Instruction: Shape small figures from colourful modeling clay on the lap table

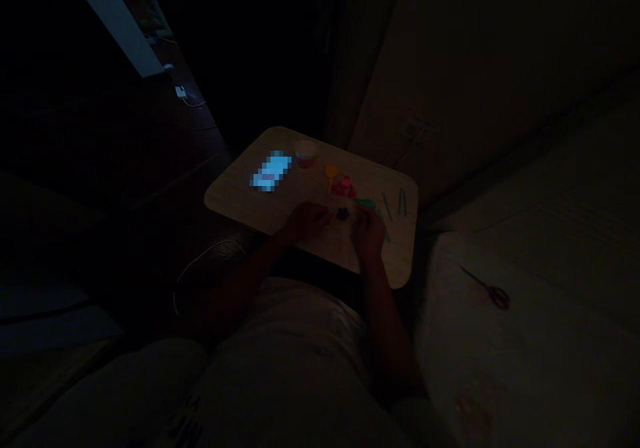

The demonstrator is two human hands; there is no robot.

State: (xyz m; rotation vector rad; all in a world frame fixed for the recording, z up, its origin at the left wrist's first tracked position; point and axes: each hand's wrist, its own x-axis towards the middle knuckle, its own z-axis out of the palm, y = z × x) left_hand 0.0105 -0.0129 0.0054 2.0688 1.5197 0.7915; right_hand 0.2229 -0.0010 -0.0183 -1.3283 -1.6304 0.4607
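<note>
Tabletop (400,255), dim light. Small dark lump (343,214) sits between left hand (306,223) and right hand (369,233). Fingers bent on both; too dark to tell how tight the grip is or whether anything's held. Red pieces (345,187) just beyond lump, orange spoon-shaped tool (331,173) beside them. Green tool (367,203) near right fingertips. Tub (306,153) and pixelated bright rectangle (271,171) farther left. Scissors (498,297) off to the right, apart.

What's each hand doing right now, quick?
Left hand: beside the small dark piece; too dark to tell its grip.
Right hand: on the piece's other side; grip cannot be told either.
</note>
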